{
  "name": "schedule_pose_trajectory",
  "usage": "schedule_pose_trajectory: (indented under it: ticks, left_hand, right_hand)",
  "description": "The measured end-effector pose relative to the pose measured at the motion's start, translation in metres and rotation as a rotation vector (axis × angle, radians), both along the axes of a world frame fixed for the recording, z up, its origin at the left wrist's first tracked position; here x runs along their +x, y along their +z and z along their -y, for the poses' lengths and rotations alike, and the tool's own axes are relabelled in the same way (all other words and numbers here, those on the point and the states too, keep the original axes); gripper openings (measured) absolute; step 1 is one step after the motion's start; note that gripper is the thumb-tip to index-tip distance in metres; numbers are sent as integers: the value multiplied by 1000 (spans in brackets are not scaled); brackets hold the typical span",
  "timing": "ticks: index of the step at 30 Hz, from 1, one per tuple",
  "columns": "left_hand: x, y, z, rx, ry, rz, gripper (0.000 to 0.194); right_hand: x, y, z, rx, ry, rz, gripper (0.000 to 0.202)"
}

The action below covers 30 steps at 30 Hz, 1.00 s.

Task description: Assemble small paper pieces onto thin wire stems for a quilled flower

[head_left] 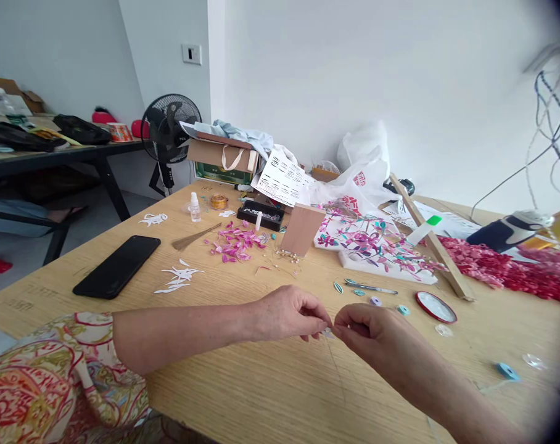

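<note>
My left hand point(287, 314) and my right hand point(375, 333) meet above the near part of the table, thumbs and fingertips closed in pinches. At the left fingertips shows a small whitish piece point(327, 332), too small to name. A thin thread or wire point(336, 368) hangs from there towards the table's near side. What the right fingertips pinch is hidden. Beyond the hands lie tweezers point(372, 287), small green-edged leaf shapes point(338, 287) and little thread spools point(403, 310). A red-rimmed round dish point(436, 306) is to the right of them.
A black phone point(117, 266), white petal strips point(176, 280) and pink petals point(236, 240) lie at left and centre. Farther back stand a wooden block point(303, 229), a small bottle point(195, 208) and beaded flower sprays point(382, 243). A wooden bar point(430, 240) slants at right.
</note>
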<state>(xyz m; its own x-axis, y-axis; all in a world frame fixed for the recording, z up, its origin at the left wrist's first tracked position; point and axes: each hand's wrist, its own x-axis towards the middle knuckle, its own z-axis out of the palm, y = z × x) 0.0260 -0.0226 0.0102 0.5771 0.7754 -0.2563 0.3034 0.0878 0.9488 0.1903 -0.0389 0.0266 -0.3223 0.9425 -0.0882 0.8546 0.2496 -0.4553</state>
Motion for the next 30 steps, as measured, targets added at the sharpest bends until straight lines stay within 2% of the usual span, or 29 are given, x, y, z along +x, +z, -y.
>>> schedule_pose_trajectory:
  ticks: [4, 11, 22, 30]
  left_hand:
    - [-1, -2, 1, 57, -34, -2, 17]
    - [1, -8, 1, 117, 24, 2, 11]
    - [1, -11, -2, -45, 57, 125, 11]
    - [1, -8, -2, -26, 39, 76, 11]
  right_hand:
    - [0, -1, -1, 10, -1, 1, 22]
    - [-2, 1, 1, -16, -3, -11, 22]
    - [-2, -3, -1, 12, 3, 1, 22]
    - [-2, -4, 1, 40, -7, -10, 21]
